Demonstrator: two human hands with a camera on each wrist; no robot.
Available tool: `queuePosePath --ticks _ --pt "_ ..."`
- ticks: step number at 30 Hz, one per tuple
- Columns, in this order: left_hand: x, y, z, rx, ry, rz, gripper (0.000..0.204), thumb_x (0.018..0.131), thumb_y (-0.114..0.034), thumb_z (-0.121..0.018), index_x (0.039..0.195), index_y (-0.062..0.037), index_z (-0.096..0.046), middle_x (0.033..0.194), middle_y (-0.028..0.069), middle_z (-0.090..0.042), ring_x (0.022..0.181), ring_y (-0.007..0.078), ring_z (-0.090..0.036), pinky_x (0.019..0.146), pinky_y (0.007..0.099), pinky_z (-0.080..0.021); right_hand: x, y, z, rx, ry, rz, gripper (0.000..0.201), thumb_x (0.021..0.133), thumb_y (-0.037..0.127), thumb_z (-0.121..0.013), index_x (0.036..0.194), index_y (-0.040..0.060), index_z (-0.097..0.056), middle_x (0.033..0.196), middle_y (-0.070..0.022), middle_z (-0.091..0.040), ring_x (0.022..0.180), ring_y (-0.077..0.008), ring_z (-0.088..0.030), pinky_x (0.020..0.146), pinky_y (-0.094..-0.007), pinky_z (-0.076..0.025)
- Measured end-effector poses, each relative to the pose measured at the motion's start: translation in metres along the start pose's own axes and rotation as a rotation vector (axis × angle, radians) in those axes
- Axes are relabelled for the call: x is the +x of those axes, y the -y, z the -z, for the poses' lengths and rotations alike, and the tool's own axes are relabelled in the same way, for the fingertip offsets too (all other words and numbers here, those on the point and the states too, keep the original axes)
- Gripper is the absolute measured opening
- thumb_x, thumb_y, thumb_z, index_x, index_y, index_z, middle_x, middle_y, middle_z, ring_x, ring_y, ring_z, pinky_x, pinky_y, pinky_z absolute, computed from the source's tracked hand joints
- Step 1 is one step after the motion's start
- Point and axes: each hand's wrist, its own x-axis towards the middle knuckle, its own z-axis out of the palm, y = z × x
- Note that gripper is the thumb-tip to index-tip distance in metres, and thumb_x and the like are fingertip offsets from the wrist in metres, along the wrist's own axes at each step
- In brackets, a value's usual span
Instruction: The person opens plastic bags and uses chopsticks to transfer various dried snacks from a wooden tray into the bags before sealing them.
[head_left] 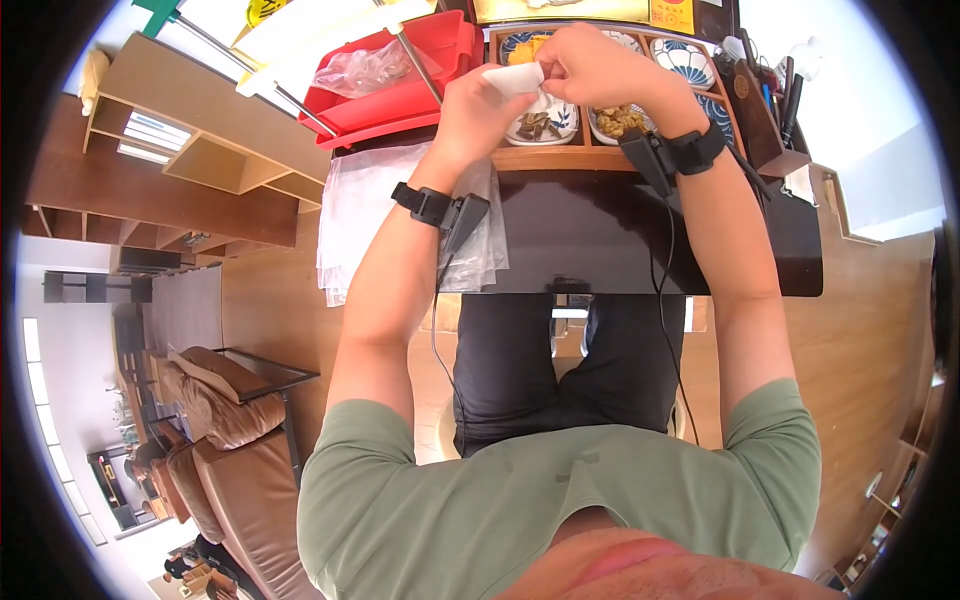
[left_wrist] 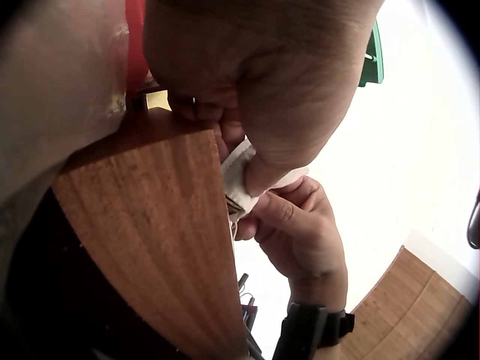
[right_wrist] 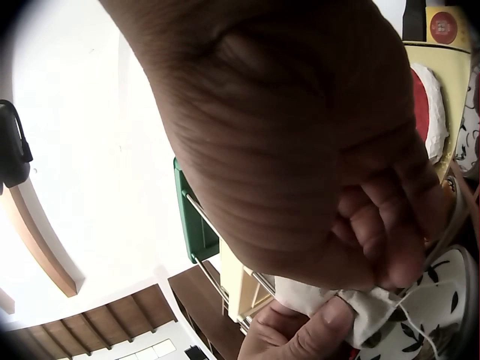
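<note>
A small white cloth pouch (head_left: 512,78) is held between both hands above a wooden divided tray (head_left: 560,158). My left hand (head_left: 470,115) grips its body, thumb (right_wrist: 330,315) pressed on the cloth in the right wrist view. With bent fingertips my right hand (head_left: 605,70) pinches the pouch's other end, where a thin white string (right_wrist: 411,321) hangs down. Just below the hands is a leaf-patterned bowl with brown dried pieces (head_left: 538,126). Beside it, under the right wrist, another bowl holds yellow-brown bits (head_left: 618,121). The right palm covers part of the pouch in the right wrist view.
A red tray (head_left: 350,130) with a clear plastic bag (head_left: 365,72) stands on the left. Flat clear plastic bags (head_left: 365,215) lie over the dark table's (head_left: 600,225) left edge. At right is a brown pen box (head_left: 760,125). Cables run from both wrists.
</note>
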Motion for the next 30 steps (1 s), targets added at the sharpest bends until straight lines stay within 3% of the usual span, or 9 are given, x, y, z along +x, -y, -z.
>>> queuePosePath --ticks 8,12,15,17,18,20,23,25,30 --pt "0.002 0.01 -0.004 -0.167 -0.085 -0.046 0.024 0.089 0.001 -0.075 0.111 0.0025 -0.068 0.091 0.0009 -0.069 0.086 0.0078 -0.064 0.079 0.0243 -0.052 0.002 -0.001 0.001 -0.011 -0.006 -0.063 0.01 0.081 0.004 -0.067 0.084 -0.005 -0.066 0.066 -0.0169 -0.063 0.059 -0.0245 -0.061 0.057 -0.0357 -0.047" --pt "0.003 0.014 -0.001 -0.167 -0.082 -0.056 0.031 0.086 -0.008 -0.078 0.115 -0.0009 -0.069 0.099 0.0049 -0.074 0.089 0.0091 -0.066 0.08 0.0265 -0.055 0.0 -0.002 0.002 -0.019 -0.047 -0.031 0.011 0.079 0.004 -0.067 0.084 -0.0056 -0.067 0.067 -0.0176 -0.063 0.057 -0.0251 -0.061 0.057 -0.0356 -0.047" --pt "0.002 0.009 -0.001 -0.072 -0.041 0.014 0.024 0.089 0.0 -0.076 0.11 0.0033 -0.066 0.088 0.0021 -0.068 0.083 0.0085 -0.064 0.077 0.0241 -0.053 -0.001 0.003 0.007 -0.009 -0.023 0.01 0.011 0.077 0.003 -0.066 0.084 -0.0061 -0.067 0.068 -0.018 -0.064 0.057 -0.0252 -0.062 0.057 -0.0352 -0.048" --pt "0.005 0.009 -0.011 -0.357 -0.15 -0.094 0.014 0.091 -0.006 -0.076 0.098 0.0012 -0.066 0.081 0.0016 -0.068 0.069 0.0064 -0.062 0.061 0.0229 -0.051 -0.001 0.003 0.007 -0.051 -0.02 0.026 0.012 0.077 0.003 -0.066 0.084 -0.0066 -0.067 0.068 -0.0181 -0.065 0.058 -0.0251 -0.063 0.057 -0.0353 -0.049" --pt "0.004 0.008 -0.009 -0.357 -0.149 -0.094 0.014 0.091 -0.006 -0.076 0.098 0.0012 -0.066 0.081 0.0016 -0.068 0.069 0.0064 -0.062 0.061 0.0229 -0.051 -0.001 0.002 0.007 -0.095 -0.017 0.044 0.013 0.076 0.003 -0.066 0.084 -0.0072 -0.067 0.068 -0.0181 -0.065 0.058 -0.0251 -0.064 0.058 -0.0354 -0.05" --pt "0.001 0.005 -0.003 -0.17 -0.088 -0.032 0.016 0.092 -0.011 -0.076 0.089 -0.0003 -0.066 0.076 0.0013 -0.067 0.055 0.0048 -0.057 0.044 0.0223 -0.043 -0.001 0.0 0.004 -0.039 -0.027 0.0 0.014 0.076 0.004 -0.067 0.085 -0.0074 -0.067 0.069 -0.0185 -0.065 0.06 -0.0258 -0.066 0.059 -0.0362 -0.051" --pt "0.0 0.003 -0.001 -0.046 -0.064 0.003 0.018 0.092 -0.016 -0.078 0.086 -0.0009 -0.069 0.075 0.0012 -0.067 0.048 0.0048 -0.054 0.035 0.0227 -0.035 -0.001 0.0 0.003 0.064 -0.03 -0.123 0.016 0.074 0.004 -0.068 0.085 -0.0076 -0.068 0.07 -0.0195 -0.066 0.064 -0.0274 -0.068 0.061 -0.0374 -0.052" --pt "-0.001 -0.003 -0.001 -0.05 -0.074 0.015 0.018 0.09 -0.015 -0.079 0.084 -0.0011 -0.069 0.074 0.0008 -0.067 0.051 0.0043 -0.055 0.038 0.0225 -0.037 0.0 0.001 0.003 0.112 -0.022 -0.204 0.016 0.074 0.003 -0.068 0.085 -0.0077 -0.068 0.071 -0.02 -0.066 0.065 -0.0282 -0.069 0.062 -0.038 -0.053" --pt "-0.002 -0.001 -0.003 -0.004 -0.104 -0.117 0.018 0.087 -0.012 -0.082 0.08 -0.0014 -0.069 0.073 -0.0004 -0.067 0.062 0.0034 -0.056 0.052 0.0214 -0.045 0.001 -0.007 -0.005 -0.031 -0.03 -0.027 0.019 0.071 0.004 -0.068 0.086 -0.0066 -0.069 0.076 -0.0224 -0.066 0.069 -0.0344 -0.068 0.064 -0.0402 -0.052"
